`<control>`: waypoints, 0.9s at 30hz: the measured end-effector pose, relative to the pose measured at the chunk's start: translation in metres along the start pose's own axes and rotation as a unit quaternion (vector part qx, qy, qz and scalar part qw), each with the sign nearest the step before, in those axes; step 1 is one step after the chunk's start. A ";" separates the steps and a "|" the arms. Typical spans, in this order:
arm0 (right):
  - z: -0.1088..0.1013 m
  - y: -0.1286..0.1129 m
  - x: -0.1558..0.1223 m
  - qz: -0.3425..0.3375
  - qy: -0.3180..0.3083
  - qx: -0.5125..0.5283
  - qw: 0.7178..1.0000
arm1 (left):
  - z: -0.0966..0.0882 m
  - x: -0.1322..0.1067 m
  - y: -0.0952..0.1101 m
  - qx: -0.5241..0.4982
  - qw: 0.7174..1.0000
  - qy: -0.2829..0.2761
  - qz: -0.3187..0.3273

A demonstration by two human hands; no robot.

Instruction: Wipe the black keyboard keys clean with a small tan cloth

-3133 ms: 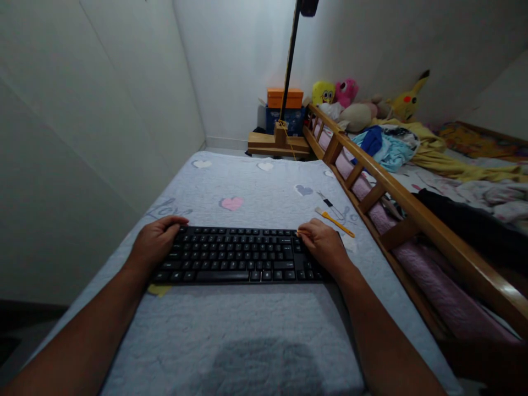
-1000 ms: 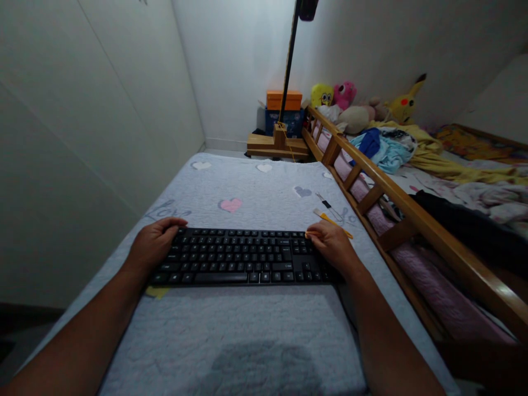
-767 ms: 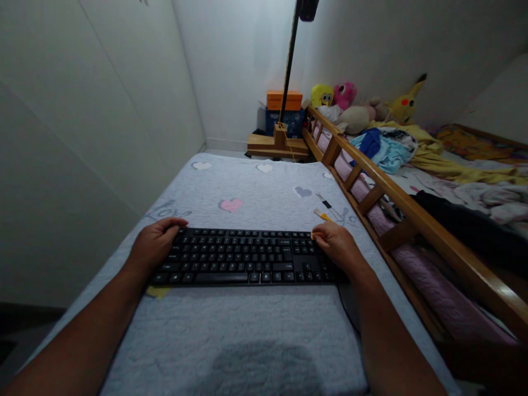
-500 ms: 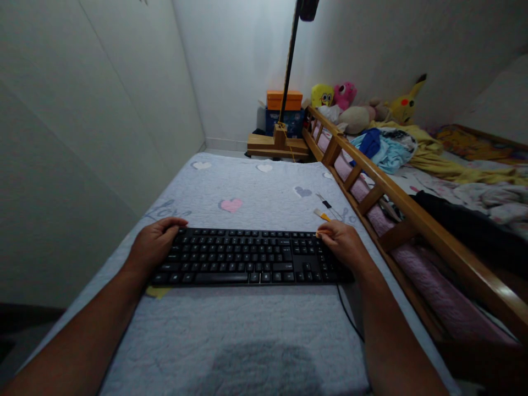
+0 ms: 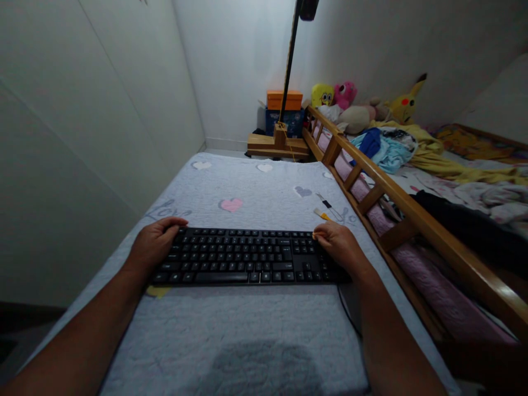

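Observation:
A black keyboard (image 5: 235,256) lies crosswise before me, its keys facing up. My left hand (image 5: 159,236) is closed around its left end, the fingers over the far corner. Over the number keys at the other end is my right hand (image 5: 338,242), its fingers pinched on a small orange piece (image 5: 317,235). Most of that piece is hidden, so its kind is unclear. Just beyond this hand lie a flat brush (image 5: 322,214) with a yellow handle and a thin metal tool (image 5: 325,203) with a black band.
A pale quilted cover (image 5: 231,335) with hearts lies under the keyboard. The keyboard's cable (image 5: 348,312) runs toward me beside my right forearm. Along the right stands a wooden bed rail (image 5: 383,184), with clothes and plush toys behind it. A lamp post (image 5: 290,66) rises at the back.
My right hand has shifted slightly left along the keyboard's far edge with the orange piece. My left hand and the keyboard have stayed in place.

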State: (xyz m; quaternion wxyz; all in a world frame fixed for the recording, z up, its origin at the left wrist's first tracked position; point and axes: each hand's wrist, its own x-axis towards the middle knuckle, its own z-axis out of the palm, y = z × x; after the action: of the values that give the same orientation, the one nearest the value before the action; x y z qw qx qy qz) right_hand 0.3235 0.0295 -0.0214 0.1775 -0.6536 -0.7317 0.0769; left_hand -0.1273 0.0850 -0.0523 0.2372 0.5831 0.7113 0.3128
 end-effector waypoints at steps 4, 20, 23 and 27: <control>-0.008 0.004 -0.003 0.017 0.002 0.056 0.998 | 0.001 0.000 -0.001 0.002 1.000 0.006 0.008; -0.024 0.003 -0.010 0.013 -0.100 0.077 0.992 | 0.000 -0.002 0.002 0.011 1.000 0.005 0.013; -0.026 0.008 -0.012 0.020 -0.102 0.079 0.991 | 0.001 -0.002 0.003 0.008 1.000 0.005 0.009; -0.030 0.015 -0.013 0.043 -0.098 0.085 0.991 | 0.001 -0.002 0.004 0.005 1.000 0.002 0.007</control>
State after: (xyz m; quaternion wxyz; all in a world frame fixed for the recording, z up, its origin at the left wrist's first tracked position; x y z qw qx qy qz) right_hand 0.3498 0.0147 -0.0006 0.1567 -0.6560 -0.7077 0.2104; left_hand -0.1235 0.0835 -0.0503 0.2301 0.5887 0.7092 0.3123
